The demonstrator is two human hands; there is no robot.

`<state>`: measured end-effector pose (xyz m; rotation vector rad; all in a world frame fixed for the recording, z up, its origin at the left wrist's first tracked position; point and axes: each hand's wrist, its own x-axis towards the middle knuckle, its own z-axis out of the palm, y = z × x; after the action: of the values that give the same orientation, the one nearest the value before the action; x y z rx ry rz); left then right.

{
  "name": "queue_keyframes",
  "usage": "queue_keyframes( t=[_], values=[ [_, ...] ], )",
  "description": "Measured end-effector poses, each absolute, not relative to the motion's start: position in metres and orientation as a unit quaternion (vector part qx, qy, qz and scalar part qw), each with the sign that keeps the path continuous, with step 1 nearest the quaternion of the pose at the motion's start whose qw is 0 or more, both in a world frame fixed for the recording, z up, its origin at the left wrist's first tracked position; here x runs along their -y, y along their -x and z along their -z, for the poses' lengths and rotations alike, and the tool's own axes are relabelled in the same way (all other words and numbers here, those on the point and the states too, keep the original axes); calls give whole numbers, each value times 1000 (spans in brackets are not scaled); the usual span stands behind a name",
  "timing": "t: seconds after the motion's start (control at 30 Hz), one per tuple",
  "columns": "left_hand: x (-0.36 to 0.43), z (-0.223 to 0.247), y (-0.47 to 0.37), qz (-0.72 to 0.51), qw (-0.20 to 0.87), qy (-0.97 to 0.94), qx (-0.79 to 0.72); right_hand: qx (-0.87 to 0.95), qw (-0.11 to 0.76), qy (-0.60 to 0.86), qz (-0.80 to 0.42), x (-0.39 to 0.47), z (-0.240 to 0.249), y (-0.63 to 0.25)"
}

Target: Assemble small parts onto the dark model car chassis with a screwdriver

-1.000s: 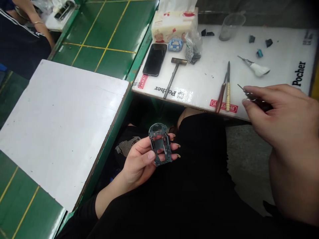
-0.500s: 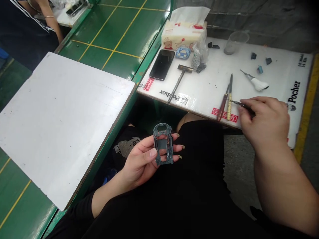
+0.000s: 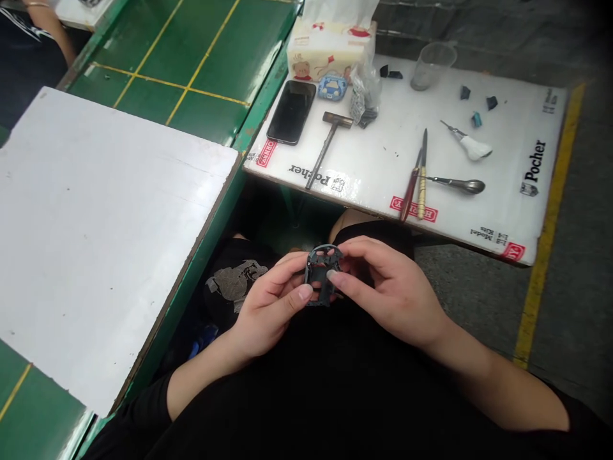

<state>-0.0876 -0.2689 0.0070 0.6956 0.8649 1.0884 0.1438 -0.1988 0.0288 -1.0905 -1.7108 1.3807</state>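
Over my lap, both hands hold a dark grey plastic model car body (image 3: 318,281) with window openings. My left hand (image 3: 272,300) grips its left side, the thumb on the near edge. My right hand (image 3: 387,281) pinches the right side, its thumb pressed on the shell and fingers round the far end. Parts of the shell are hidden by the fingers. On the white board lie a dark-handled metal tool (image 3: 467,186), a red-handled knife (image 3: 408,195) and a yellow-wrapped knife (image 3: 422,191). Farther back is a thin-tipped tool with a white-wrapped handle (image 3: 474,147).
The white board (image 3: 364,166) also bears a T-shaped hammer (image 3: 330,140), phone (image 3: 292,112), tissue box (image 3: 330,54), blue car-shaped piece (image 3: 332,87), plastic bag (image 3: 364,96), clear cup (image 3: 431,67) and several dark scraps (image 3: 491,102). Left stands a white panel (image 3: 105,243); beyond, a person's arm (image 3: 52,29).
My right hand has put the dark-handled tool down on the board and come left to take hold of the model car body. The view has shifted slightly.
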Motion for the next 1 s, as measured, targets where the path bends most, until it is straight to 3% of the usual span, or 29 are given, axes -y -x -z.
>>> queue_keyframes(
  t=[0.4, 0.57, 0.7, 0.83, 1.0],
  values=[
    [263, -14, 84, -476, 776, -174, -375, 670, 323, 382, -548, 196, -29, -154],
    [256, -10, 85, -411, 835, -106, -351, 652, 348, 362, -568, 189, -19, -153],
    [255, -8, 81, -342, 876, -74, -332, 641, 315, 350, -607, 183, -16, -147],
    [258, -6, 77, -388, 835, -74, -384, 551, 309, 422, -650, 183, -17, -143],
    [262, -9, 79, -431, 780, -130, -435, 540, 323, 476, -614, 185, -13, -143]
  ],
)
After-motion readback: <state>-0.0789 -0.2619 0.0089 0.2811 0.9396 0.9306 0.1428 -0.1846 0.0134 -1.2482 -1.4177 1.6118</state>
